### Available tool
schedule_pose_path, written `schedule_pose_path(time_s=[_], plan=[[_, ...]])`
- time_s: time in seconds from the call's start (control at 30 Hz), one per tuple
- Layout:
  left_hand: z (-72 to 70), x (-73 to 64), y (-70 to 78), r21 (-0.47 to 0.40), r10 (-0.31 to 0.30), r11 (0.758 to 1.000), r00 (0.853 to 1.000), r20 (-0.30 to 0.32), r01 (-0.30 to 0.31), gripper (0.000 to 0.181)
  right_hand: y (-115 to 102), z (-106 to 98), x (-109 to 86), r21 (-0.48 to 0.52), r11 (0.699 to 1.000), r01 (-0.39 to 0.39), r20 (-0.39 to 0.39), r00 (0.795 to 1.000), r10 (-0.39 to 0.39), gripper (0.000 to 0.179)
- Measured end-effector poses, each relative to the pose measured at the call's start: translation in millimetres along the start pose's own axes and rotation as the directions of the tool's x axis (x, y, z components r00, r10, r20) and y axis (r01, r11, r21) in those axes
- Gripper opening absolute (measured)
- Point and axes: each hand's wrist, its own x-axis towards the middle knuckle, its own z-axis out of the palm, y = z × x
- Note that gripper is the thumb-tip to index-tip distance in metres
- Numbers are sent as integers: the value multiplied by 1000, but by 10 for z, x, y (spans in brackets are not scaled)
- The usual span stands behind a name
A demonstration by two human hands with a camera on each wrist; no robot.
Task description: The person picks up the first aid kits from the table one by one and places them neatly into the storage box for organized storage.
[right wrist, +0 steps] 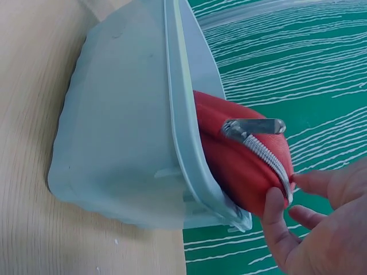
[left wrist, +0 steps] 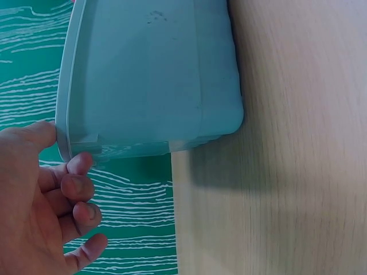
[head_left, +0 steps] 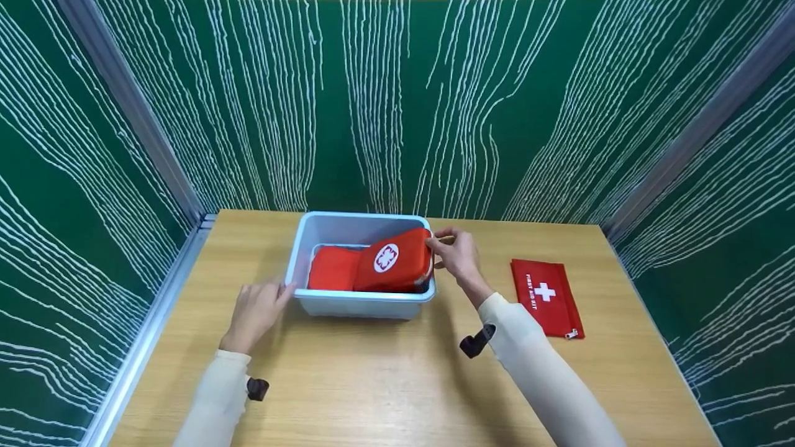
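Observation:
A light blue-grey plastic bin [head_left: 354, 308] stands on the table. My left hand [head_left: 254, 313] pinches its rim at the near left corner, thumb on one side and index finger on the other, as the left wrist view shows. A red zippered first aid case [head_left: 407, 261] with a white oval emblem leans tilted inside, its right end up at the bin's right rim. My right hand [head_left: 458, 254] pinches that raised end between thumb and fingers, beside the zipper [right wrist: 266, 157]. Another flat red part [head_left: 332, 268] lies at the left inside the bin; whether it belongs to the case, I cannot tell.
To the right on the wooden table [head_left: 348, 385] lies a flat red first aid pouch [head_left: 549, 304] with a white cross and a zipper pull. Green walls [head_left: 422, 124] with white wavy lines and metal corner posts [head_left: 689, 130] surround the table at the back and sides.

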Motion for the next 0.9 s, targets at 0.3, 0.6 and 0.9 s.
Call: schedule_pose_path(time_s=[0.3,0.6,0.9], plan=[[-7,-6,4,-5,-9,1000,1000,17,9,38,45,-24,-3,-15,998,53,21,998,-52,23],[1,1,-6,-3,-8,1000,1000,16,8,35,72,-45,-4,-101,994,52,81,996,-44,25],[0,-3,22,-13,-33,999,999,27,33,36,137,-30,-8,-245,967,72,119,992,-44,36]])
